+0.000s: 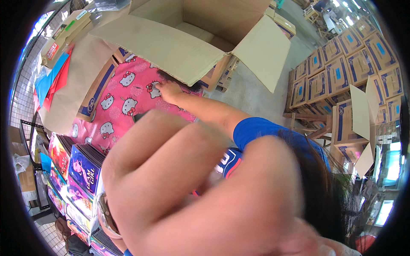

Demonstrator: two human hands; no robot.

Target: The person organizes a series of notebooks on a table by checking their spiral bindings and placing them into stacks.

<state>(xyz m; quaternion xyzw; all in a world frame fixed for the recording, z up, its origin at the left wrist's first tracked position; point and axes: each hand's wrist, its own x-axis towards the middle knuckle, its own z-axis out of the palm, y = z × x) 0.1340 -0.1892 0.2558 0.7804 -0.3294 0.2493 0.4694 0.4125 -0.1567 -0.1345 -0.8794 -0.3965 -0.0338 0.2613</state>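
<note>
My left hand (171, 170) is very close to the view, large and blurred, with bent fingers. Whether it grips anything cannot be made out. It hides much of the lower middle. A band-like thing (103, 215) shows beside it at the lower left. From the right my arm in a blue sleeve (256, 130) reaches forward, and my right hand (170, 91) rests on a pink cover (115, 109) printed with white cartoon cats, fingers stretched out. Just beyond that hand lies something dark and fuzzy (194, 87), partly under a carton flap. Long dark hair (329, 183) hangs at the right.
A large open cardboard carton (171, 45) stands ahead, flaps spread. Stacks of booklets with colourful covers (83, 168) fill the left. Brown paper (87, 81) and red and blue sheets (53, 81) lie beyond. Stacked cartons (329, 81) and another open carton (348, 123) stand right.
</note>
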